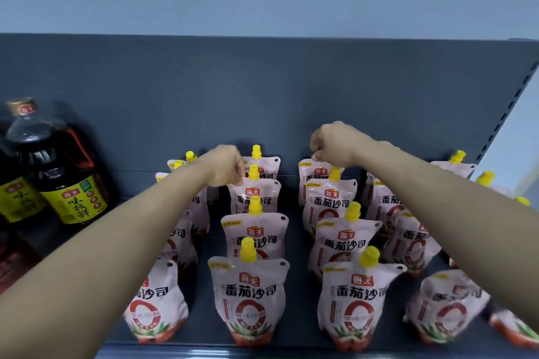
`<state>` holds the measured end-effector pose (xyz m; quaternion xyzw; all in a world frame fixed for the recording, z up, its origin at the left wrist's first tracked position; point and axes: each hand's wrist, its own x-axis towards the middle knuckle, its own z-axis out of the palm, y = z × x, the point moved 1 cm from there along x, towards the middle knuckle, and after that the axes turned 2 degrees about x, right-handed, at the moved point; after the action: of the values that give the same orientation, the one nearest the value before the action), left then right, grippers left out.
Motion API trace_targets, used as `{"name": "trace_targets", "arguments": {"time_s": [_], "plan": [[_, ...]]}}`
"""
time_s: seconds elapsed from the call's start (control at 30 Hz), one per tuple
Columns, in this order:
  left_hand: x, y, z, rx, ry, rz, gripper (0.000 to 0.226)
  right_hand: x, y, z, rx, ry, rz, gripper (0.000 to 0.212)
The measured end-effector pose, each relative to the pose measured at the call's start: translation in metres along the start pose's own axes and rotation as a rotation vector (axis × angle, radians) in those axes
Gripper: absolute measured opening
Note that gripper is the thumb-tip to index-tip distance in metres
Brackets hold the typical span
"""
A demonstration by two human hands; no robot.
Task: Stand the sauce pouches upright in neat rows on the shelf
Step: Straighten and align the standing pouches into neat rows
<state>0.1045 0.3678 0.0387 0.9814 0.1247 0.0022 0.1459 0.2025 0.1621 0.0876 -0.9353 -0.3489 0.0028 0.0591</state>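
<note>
Fingers of the left hand [226, 166] curl onto a centre-frame pouch [255, 197]; the right hand [335, 143] apparently pinches a rear pouch [307, 176], to square both rows upright.

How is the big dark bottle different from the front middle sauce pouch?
The soy sauce bottle is dark with a yellow label; the front middle sauce pouch is pale pink with a yellow cap. The bottle looks bigger than the pouch. Both stand upright and bear the same red logo.
</note>
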Motion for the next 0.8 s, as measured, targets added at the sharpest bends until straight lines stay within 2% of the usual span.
{"name": "trace_targets", "arguments": {"time_s": [0.1, 0.27, 0.33, 0.57, 0.8], "plan": [[-0.005, 0.003, -0.007, -0.011, -0.01, 0.002, 0.013, -0.004, 0.0, -0.003, 0.0, 0.004, 0.008, 0.03], [-0.018, 0.027, -0.037, -0.076, 0.179, 0.073, 0.013, -0.017, 0.008, -0.014, -0.012, 0.013, 0.045, 0.028], [-0.026, 0.045, -0.043, -0.137, 0.195, 0.13, 0.011, -0.026, 0.013, -0.019, -0.026, 0.016, 0.063, 0.026], [-0.054, 0.118, -0.039, -0.162, 0.093, 0.395, 0.011, -0.082, 0.04, -0.035, -0.077, 0.002, 0.195, 0.027], [-0.072, 0.16, -0.016, -0.12, -0.022, 0.501, 0.014, -0.146, 0.071, -0.035, -0.106, -0.04, 0.37, 0.024]]}}
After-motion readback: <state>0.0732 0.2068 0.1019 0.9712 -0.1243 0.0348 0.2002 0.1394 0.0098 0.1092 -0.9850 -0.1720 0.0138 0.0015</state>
